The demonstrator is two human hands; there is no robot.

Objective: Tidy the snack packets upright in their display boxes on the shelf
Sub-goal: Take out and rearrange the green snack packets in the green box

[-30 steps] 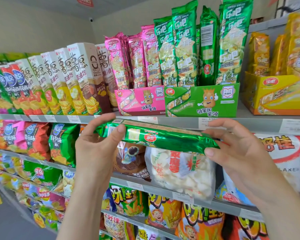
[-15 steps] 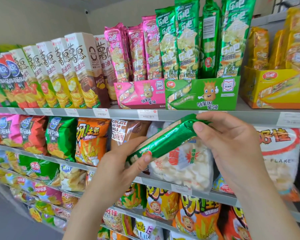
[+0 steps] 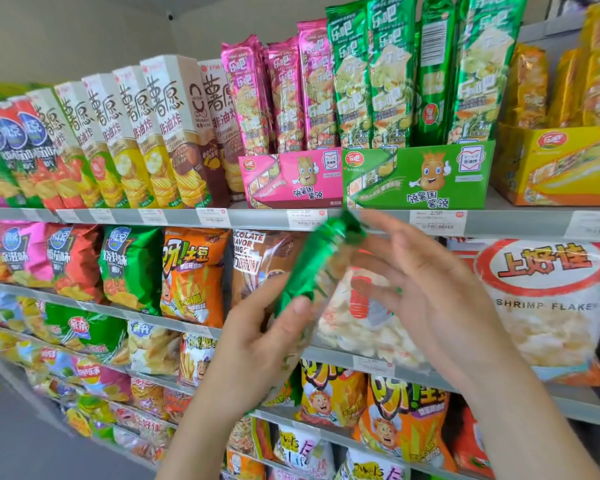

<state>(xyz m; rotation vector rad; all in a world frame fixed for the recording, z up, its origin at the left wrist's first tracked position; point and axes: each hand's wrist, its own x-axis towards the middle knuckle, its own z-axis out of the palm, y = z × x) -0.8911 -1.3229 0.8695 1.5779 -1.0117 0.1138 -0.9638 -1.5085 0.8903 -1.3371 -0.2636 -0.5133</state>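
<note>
While the left hand (image 3: pixel 257 344) pinches the tilted green packet (image 3: pixel 317 268) just below the green box (image 3: pixel 420 174), the blurred right hand (image 3: pixel 426 292) seems spread loose beside it; next, stand it in that box.

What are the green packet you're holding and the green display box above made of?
Green packet: probably thin metallised plastic film, glossy; bright crinkled highlights, though motion-blurred. Green display box: looks like printed cardboard, smooth with slight sheen; flat stiff panels and straight folded edges.
</note>
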